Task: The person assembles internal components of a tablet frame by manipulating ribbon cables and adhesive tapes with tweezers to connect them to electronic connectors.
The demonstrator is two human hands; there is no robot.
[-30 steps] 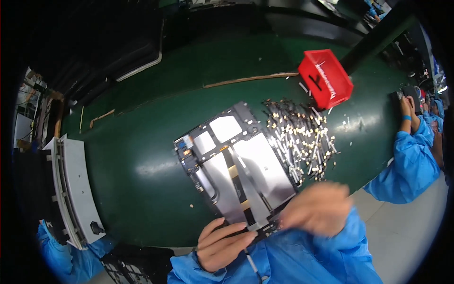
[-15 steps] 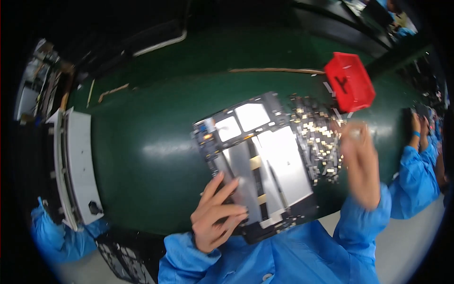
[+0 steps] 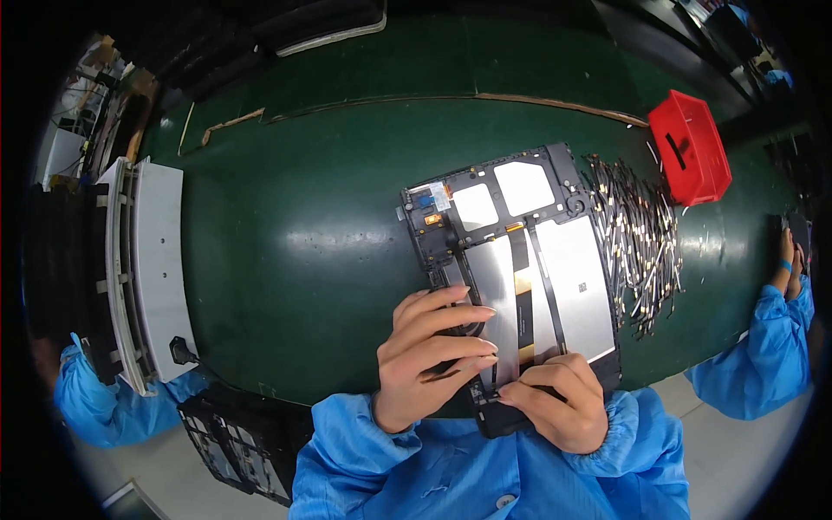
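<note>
In front of me lies an opened tablet [image 3: 579, 299], tilted slightly, its silver battery panels and black frame exposed. My left hand [image 3: 433, 351] is at its lower left side, fingers curled over the edge. A thin dark loop, perhaps a cable, shows by those fingers. My right hand [image 3: 559, 403] is closed in a pinch at the tablet's near end, fingertips pressed down beside the silver panel; whatever they hold is hidden. Right of the tablet is a pile of thin dark cables [image 3: 641, 247] with shiny ends.
Beyond the cable pile stands a red bin [image 3: 693, 147]. White panels [image 3: 162, 273] stand at the left of the green table [image 3: 303, 217]. Several black device housings [image 3: 238, 442] are stacked at lower left. A co-worker's blue sleeve [image 3: 758, 351] is at the right, another at far left.
My right hand has come from the cable pile to the tablet's near end. My left hand stays at the tablet's left side. The view has shifted, so everything sits differently in the picture.
</note>
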